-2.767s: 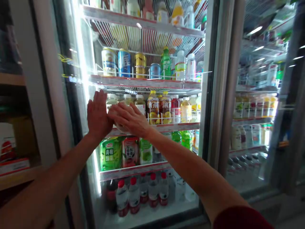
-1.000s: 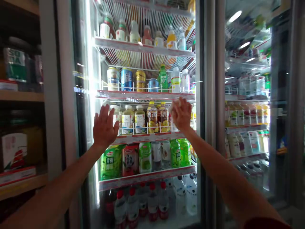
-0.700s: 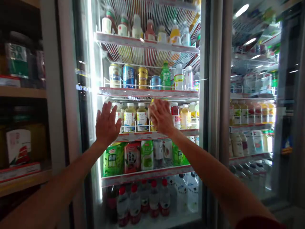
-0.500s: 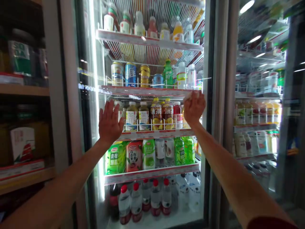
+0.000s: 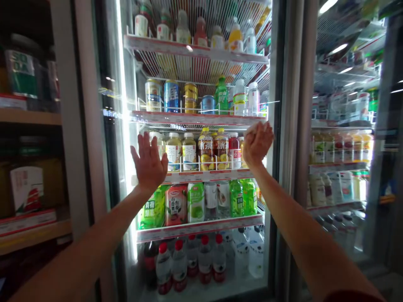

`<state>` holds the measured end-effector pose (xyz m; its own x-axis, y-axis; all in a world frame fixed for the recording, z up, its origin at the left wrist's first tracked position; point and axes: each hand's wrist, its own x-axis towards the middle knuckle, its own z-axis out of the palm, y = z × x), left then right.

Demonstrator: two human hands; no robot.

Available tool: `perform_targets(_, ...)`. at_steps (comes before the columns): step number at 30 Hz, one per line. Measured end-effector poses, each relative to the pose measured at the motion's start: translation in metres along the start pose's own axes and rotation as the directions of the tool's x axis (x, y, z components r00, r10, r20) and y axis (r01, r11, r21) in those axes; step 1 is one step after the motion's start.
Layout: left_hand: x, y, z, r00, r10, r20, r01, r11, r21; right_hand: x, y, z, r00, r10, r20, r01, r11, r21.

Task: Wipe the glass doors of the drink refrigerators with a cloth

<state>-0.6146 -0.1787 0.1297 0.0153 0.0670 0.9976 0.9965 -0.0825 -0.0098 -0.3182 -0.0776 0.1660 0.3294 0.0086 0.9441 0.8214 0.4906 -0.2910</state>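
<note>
"While both bare arms stretch forward in the head view, how is the left hand (image 5: pixel 149 161) held?"

"Upright, palm toward the tall drinks cooler with a glass front and grey metal frame (image 5: pixel 292 105), its fingers spread and its thumb well out to the side. I can't tell whether the palm presses on the glass."

"And the right hand (image 5: pixel 258 146)?"

"Raised a little higher, near the right edge of that front, its fingers bent around a pale, crumpled wad (image 5: pixel 252 128). The wad shows at the upper left of the hand; whether it is cloth or paper, I can't tell, and some fingertips are hidden."

"What stands between the hands?"

"Behind the glass, on the middle shelf, white-capped plastic bottles with pale labels (image 5: pixel 173 153) come nearest the left hand. To their right are brown plastic bottles with yellow caps (image 5: pixel 206 153), then a dark red plastic bottle with a white cap (image 5: pixel 233 149), close to the right hand."

"Above and below?"

"One shelf up, a blue cylindrical can (image 5: pixel 171 96), a gold cylindrical can (image 5: pixel 190 98) and a green plastic bottle (image 5: pixel 222 96). At the bottom, clear plastic bottles with red caps (image 5: pixel 179 266)."

"Outside the cooler?"

"At far left, a pale wooden shelf (image 5: pixel 30 116)."
</note>
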Motion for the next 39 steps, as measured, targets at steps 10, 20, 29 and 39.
perform_targets(10,-0.002,-0.001,0.000,1.000,0.022,0.003,-0.022,1.000,0.009,-0.019,0.013,-0.013,0.982,-0.156,0.108,0.158,0.987,-0.015)
perform_targets(20,-0.019,0.028,0.011,0.997,0.072,0.041,-0.071,0.997,-0.028,-0.055,-0.019,-0.017,0.744,-0.611,0.272,0.578,0.792,0.199)
perform_targets(29,-0.020,0.027,0.012,0.995,0.095,0.029,-0.095,0.995,-0.002,-0.053,-0.004,-0.012,0.913,-0.362,0.189,0.342,0.931,0.131)
perform_targets(39,-0.023,0.027,0.013,0.995,0.097,0.037,-0.096,0.995,-0.029,-0.043,-0.001,-0.012,0.976,-0.195,0.097,0.189,0.980,0.059)
